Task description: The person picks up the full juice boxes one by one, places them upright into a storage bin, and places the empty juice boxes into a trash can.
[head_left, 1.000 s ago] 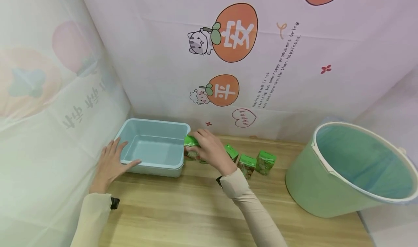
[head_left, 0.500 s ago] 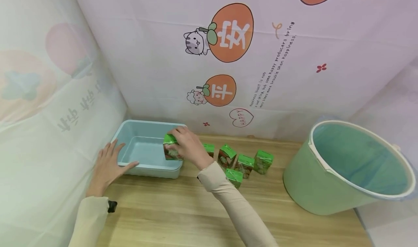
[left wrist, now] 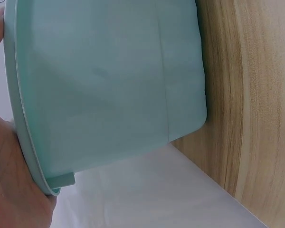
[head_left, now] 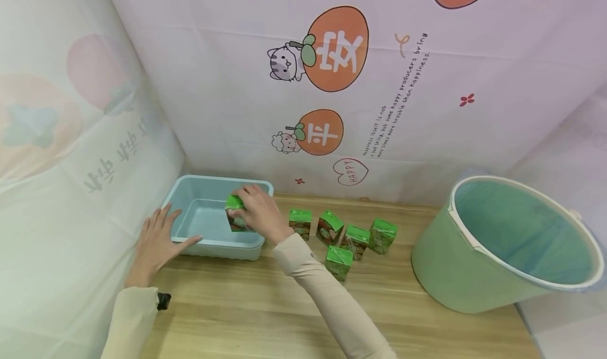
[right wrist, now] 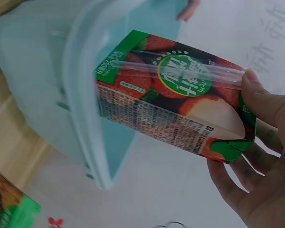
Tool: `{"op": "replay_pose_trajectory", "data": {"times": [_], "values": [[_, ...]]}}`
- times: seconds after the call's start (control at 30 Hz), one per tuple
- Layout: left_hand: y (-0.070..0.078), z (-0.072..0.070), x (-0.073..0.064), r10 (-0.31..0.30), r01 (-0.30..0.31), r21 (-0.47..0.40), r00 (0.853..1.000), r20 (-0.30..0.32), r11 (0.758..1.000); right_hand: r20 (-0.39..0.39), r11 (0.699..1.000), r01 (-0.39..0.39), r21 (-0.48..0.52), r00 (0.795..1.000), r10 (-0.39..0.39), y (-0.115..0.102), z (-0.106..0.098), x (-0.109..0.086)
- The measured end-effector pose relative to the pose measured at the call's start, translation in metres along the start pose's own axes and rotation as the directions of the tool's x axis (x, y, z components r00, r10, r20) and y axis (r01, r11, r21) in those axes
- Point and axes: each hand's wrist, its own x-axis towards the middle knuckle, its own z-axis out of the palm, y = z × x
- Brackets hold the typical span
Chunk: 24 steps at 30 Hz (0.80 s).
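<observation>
My right hand (head_left: 261,211) pinches a juice box (head_left: 234,214) by its upper end, over the right part of a light blue plastic tub (head_left: 223,247). In the right wrist view the juice box (right wrist: 171,90) shows apple pictures, green ends and a straw in clear wrap along its side. My left hand (head_left: 158,243) rests spread on the left front corner of the tub, with the thumb along the front rim. The left wrist view shows the palm against the rim of the tub (left wrist: 109,85). The visible part of the tub's floor is bare.
Several more green-topped juice boxes (head_left: 338,261) stand on the wooden table (head_left: 265,311) to the right of the tub. A large pale green bucket (head_left: 455,264) with a liner stands at the far right. A printed cloth (head_left: 227,85) hangs behind.
My right hand has moved left with the juice box, from beside the tub's right rim to over its inside. The left hand has stayed on the tub's corner.
</observation>
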Motion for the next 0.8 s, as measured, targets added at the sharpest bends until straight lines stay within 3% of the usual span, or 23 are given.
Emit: {"op": "replay_pose_trajectory", "data": {"times": [0.23,0.6,0.8], "values": [[0.000,0.001,0.002,0.011,-0.011,0.014,1.000,-0.007,1.000,-0.022,1.000,-0.021,-0.015,1.000,0.020,0.004,0.025,-0.003],[-0.002,0.001,0.001,0.024,-0.023,0.025,0.999,-0.030,0.999,0.007,0.995,-0.082,-0.063,0.997,0.082,0.006,0.055,-0.003],[-0.001,0.003,-0.001,0.020,-0.020,0.012,0.999,-0.034,1.000,0.041,0.994,-0.103,-0.042,0.994,0.105,0.007,0.070,-0.003]]}}
